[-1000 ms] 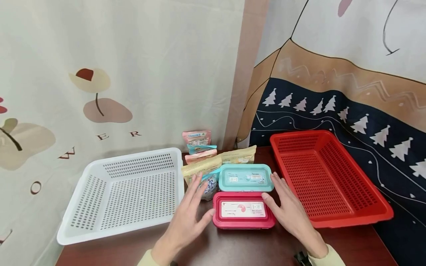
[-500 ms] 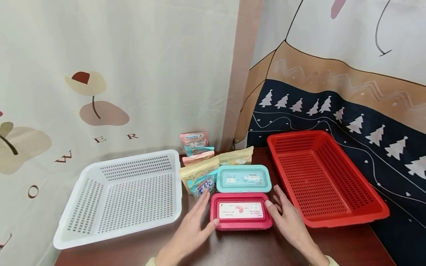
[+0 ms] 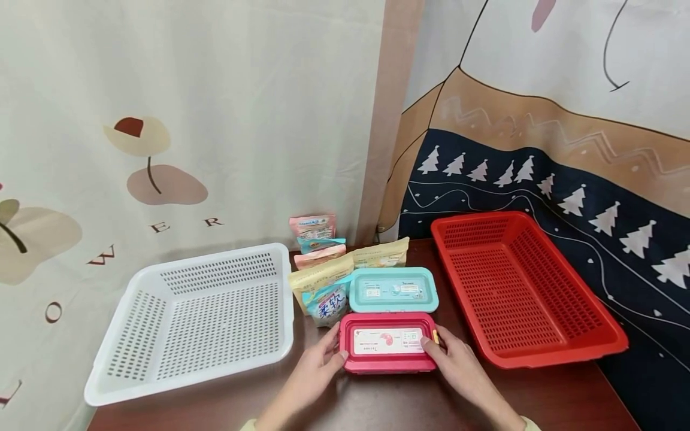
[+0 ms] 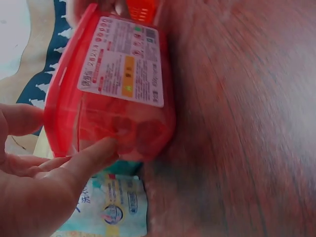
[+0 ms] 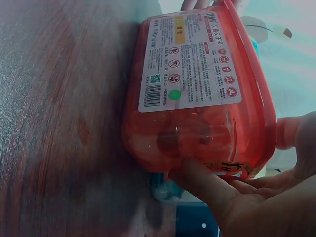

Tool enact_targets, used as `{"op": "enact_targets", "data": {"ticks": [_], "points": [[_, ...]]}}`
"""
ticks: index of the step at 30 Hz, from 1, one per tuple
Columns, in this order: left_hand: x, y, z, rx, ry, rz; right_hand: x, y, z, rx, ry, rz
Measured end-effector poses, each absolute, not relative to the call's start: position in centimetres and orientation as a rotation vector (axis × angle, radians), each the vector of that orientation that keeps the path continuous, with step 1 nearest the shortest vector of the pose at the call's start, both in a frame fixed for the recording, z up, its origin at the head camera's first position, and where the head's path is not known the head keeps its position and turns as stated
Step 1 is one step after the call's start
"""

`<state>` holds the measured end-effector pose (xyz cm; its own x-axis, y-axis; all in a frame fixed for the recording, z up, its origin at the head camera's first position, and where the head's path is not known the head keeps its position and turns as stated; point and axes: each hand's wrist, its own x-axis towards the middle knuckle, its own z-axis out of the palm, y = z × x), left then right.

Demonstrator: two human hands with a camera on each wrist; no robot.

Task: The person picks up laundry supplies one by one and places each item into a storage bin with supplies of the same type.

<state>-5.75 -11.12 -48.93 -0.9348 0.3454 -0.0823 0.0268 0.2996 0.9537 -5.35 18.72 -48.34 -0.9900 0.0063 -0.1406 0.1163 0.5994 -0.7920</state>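
Between my hands in the head view is a pink-red lidded plastic box [image 3: 387, 342] with a white label on its lid. My left hand [image 3: 311, 372] grips its left end, thumb at the lid rim. My right hand [image 3: 461, 366] holds the other end, thumb on the lid's edge. Both wrist views show the box's see-through red side, with rounded pieces inside and a printed label [image 5: 190, 61]. In the left wrist view a finger [image 4: 94, 154] presses the end wall below the lid. A turquoise lidded box [image 3: 395, 290] sits right behind the red one.
A white perforated basket [image 3: 215, 365] stands on the left, a red perforated basket [image 3: 544, 359] on the right. Behind the boxes are a blue-and-white pouch [image 3: 327, 304], cream pouches [image 3: 383, 254] and pink pouches [image 3: 314, 227]. Curtains close off the back of the brown table [image 3: 388, 404].
Both hands have come down and inward from open poses beside the boxes to grip the ends of the red box. The view has shifted slightly; boxes, pouches and baskets keep their places.
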Motion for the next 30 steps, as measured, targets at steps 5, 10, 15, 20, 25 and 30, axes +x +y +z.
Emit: {"op": "enact_targets", "data": {"ticks": [5, 10, 15, 20, 25, 30], "points": [[-5.5, -10.5, -48.6, 0.282, 2.179, 1.796, -5.2, 18.8, -48.0, 0.12, 2.655, -1.409], [-4.7, -9.9, -47.2, 0.291, 2.204, 1.796, -4.5, 19.1, -46.9, 0.157, 2.581, -1.509], [-4.3, -9.2, -45.0, 0.306, 2.198, 1.827, -3.8, 19.8, -44.9, 0.158, 2.503, -1.626], [-4.5, -8.1, -42.8, 0.324, 2.202, 1.876, -3.9, 20.9, -43.0, 0.15, 2.582, -1.55], [-5.1, -6.4, -40.9, 0.3, 2.174, 1.952, -4.5, 22.5, -41.1, 0.179, 2.619, -1.472], [-5.8, -4.1, -39.4, 0.3, 2.059, 2.086, -5.3, 24.8, -39.0, 0.211, 2.579, -1.487]]}}
